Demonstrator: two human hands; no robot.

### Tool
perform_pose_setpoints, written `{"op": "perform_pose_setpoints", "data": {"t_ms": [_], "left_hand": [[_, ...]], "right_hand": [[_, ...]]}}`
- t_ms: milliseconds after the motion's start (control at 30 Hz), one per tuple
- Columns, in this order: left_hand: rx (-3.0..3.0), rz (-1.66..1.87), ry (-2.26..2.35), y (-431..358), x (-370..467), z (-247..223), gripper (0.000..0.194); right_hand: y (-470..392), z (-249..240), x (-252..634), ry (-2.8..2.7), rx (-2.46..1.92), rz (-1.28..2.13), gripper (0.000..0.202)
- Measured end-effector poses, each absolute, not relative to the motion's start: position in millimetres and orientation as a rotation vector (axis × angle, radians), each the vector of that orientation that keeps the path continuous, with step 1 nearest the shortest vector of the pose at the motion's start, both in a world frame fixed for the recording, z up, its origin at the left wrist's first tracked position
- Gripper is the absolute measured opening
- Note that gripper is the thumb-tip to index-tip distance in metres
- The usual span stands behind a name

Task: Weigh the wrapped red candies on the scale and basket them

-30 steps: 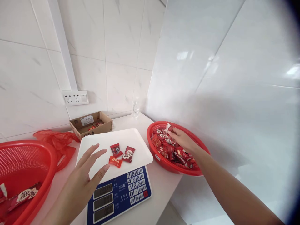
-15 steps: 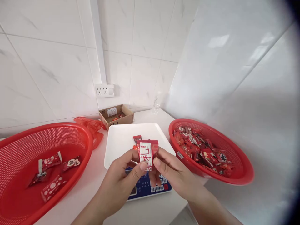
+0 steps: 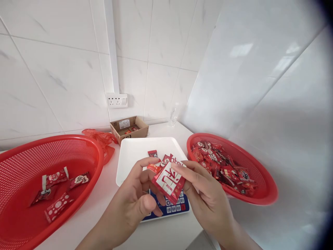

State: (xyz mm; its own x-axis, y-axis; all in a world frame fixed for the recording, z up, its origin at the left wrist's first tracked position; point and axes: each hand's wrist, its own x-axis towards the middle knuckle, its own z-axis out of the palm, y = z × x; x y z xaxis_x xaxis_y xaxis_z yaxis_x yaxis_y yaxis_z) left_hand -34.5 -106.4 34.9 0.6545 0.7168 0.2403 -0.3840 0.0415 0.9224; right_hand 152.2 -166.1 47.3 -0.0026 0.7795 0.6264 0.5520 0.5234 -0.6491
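My right hand (image 3: 208,191) pinches a red-and-white candy packet (image 3: 169,180) by its upper right side. The packet is tilted, its printed face toward me. My left hand (image 3: 132,198) is open just left of it, thumb spread away and fingertips near or behind the packet's lower left edge; whether they touch it I cannot tell. Beneath both hands is a kitchen scale with a white pan (image 3: 132,149) and a blue keypad panel (image 3: 161,210). On the pan lie a few small red wrapped candies (image 3: 153,153), partly hidden by the hands and the packet.
At left stands a large red basket (image 3: 99,156) with several wrapped candies. A fuller red basket (image 3: 270,187) of candies sits at right. Behind the scale are a cardboard box (image 3: 142,131), a red plastic bag (image 3: 104,140) and a clear bottle (image 3: 173,116) near the tiled wall.
The packet has turned from upright to tilted and moved slightly right and down. My left thumb has come off it, leaving it in my right hand. More candies show on the pan.
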Motion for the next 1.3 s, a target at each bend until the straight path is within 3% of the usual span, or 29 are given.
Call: {"op": "perform_pose_setpoints", "data": {"t_ms": [100,200,333,567,800,900,1000,1300], "left_hand": [[1.168,0.949,0.328,-112,-33,39,0.035],[1.116,1.044,0.426,-116,-34,42,0.027],[1.134,1.065,0.461,-119,-37,41,0.029],[1.235,0.875,0.459,-115,-39,42,0.037],[1.113,0.977,0.497,-111,-34,44,0.016],[1.048,1.049,0.505,-113,-34,43,0.021],[1.074,1.016,0.476,-115,-36,41,0.023],[1.112,0.965,0.539,-121,-40,43,0.034]], "right_hand": [[-173,51,150,-1.69,-1.122,0.313,0.052],[-177,55,147,-1.566,-1.09,0.546,0.043],[-176,56,144,-1.376,-0.99,0.792,0.033],[-167,64,140,-1.389,-1.095,0.78,0.032],[-163,69,141,-1.402,-1.077,0.795,0.036],[-163,64,142,-1.425,-1.068,0.881,0.038],[-164,65,142,-1.479,-1.158,0.855,0.022],[-169,71,143,-1.45,-1.21,0.775,0.026]]}}
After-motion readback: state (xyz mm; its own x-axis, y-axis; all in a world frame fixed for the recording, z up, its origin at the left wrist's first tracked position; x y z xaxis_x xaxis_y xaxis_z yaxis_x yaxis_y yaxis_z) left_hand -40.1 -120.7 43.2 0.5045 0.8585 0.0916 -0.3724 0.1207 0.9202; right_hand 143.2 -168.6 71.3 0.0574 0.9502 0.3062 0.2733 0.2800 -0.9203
